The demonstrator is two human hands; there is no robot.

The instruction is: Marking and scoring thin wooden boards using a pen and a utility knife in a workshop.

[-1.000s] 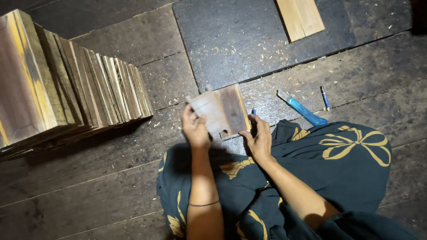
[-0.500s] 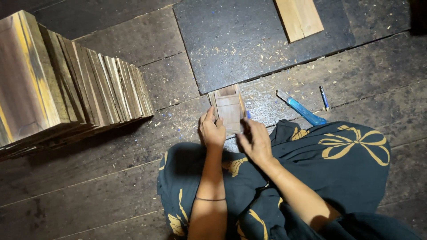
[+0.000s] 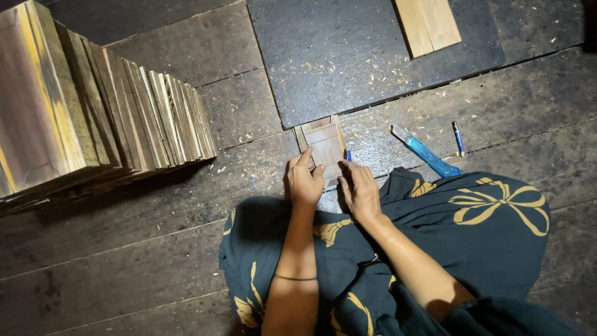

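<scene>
While the head camera looks straight down, everything below comes from that one view.

Left hand: the left hand (image 3: pixel 303 182) rests on the near left edge of the small wooden piece (image 3: pixel 324 147), fingers curled over it and pressing it to the floor.

Right hand: the right hand (image 3: pixel 357 186) lies on the near right edge of the same piece, fingers bent and bearing down; the grip underneath is hidden, so I cannot tell how much they wrap around it.

Wooden piece: it lies flat on the floor boards (image 3: pixel 155 249), its far end touching the near edge of the dark mat (image 3: pixel 348 56).

What changed: a second ago the piece was lifted and tilted between the hands; half a second ago it was coming down; now it is lowered and pinned flat. I judge it has been set in place to be worked on or lined up.

Nearby right: a blue-handled tool (image 3: pixel 428 155) and a small pen (image 3: pixel 458 137) lie on the boards, apart from the hands.

Far: a pale plank (image 3: pixel 428 25) sits on the mat.

Left: a row of wooden boards (image 3: pixel 112 112) stands on edge, well apart.

Near: dark patterned cloth (image 3: pixel 485 230) covers the lap.
</scene>
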